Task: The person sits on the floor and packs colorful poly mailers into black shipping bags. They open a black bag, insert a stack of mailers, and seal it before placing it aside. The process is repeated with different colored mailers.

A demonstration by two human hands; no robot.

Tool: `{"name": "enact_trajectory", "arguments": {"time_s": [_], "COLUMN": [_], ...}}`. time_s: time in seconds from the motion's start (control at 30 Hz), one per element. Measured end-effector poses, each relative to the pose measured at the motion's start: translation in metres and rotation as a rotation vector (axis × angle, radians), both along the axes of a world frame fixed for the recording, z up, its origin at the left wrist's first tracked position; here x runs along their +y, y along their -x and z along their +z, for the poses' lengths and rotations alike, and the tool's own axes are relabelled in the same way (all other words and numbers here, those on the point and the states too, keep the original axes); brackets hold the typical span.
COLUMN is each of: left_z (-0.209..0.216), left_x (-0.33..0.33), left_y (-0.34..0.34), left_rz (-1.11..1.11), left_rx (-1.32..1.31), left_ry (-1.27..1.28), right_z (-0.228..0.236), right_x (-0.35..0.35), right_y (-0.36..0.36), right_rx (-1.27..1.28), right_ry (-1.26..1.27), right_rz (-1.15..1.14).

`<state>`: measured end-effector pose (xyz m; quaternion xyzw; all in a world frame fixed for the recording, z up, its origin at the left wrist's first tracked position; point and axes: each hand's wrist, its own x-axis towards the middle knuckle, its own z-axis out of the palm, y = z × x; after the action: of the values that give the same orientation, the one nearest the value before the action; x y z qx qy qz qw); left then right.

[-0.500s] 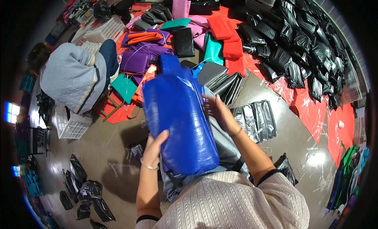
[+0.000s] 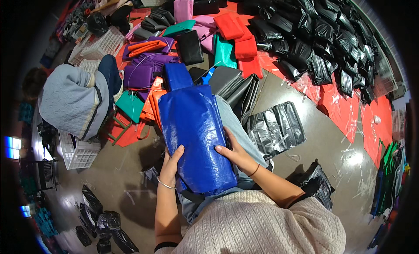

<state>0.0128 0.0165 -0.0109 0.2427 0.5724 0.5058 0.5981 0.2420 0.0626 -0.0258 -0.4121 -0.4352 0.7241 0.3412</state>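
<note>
Blue bundle (image 2: 196, 131), folded into a thick, flat oblong, lies over the person's lap, its long sides running away from the body and its far end leaning a little to the left. It is a deep, even blue with a glossy, plastic-like skin; pale streaks of light run down the face, and fine wrinkles cross it. The corners look soft and the near edge is slightly rounded. The left hand (image 2: 169, 169) is clamped on the left side near the lower end, thumb on top, its other fingers mostly hidden below. The right hand (image 2: 241, 158) grips the opposite side, thumb pressed on the face and forefinger along the edge; how the remaining fingers sit, I cannot tell. Beyond the far end is a smaller blue folded piece (image 2: 178, 76), with purple bundles (image 2: 139, 76) to its left.
</note>
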Motion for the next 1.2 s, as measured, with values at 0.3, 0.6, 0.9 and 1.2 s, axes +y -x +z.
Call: {"name": "enact_trajectory", "arguments": {"time_s": [0.3, 0.6, 0.9, 1.2], "left_z": [-0.007, 0.037, 0.054, 0.023], "left_x": [-0.042, -0.028, -0.029, -0.055], "left_y": [-0.026, -0.04, -0.087, -0.07], "left_rz": [0.105, 0.018, -0.58, -0.719], "left_rx": [-0.151, 0.963, 1.572, 1.612], "left_ry": [-0.062, -0.237, -0.468, -0.412], "right_z": [0.024, -0.003, -0.048, -0.346], "right_x": [0.002, 0.0, 0.025, 0.051], "right_y": [-0.021, -0.023, -0.076, -0.165], "right_rx": [-0.028, 0.075, 0.149, -1.235], "right_ry": [-0.11, -0.028, -0.037, 0.284], "right_rz": [0.148, 0.033, 0.219, 0.019]}}
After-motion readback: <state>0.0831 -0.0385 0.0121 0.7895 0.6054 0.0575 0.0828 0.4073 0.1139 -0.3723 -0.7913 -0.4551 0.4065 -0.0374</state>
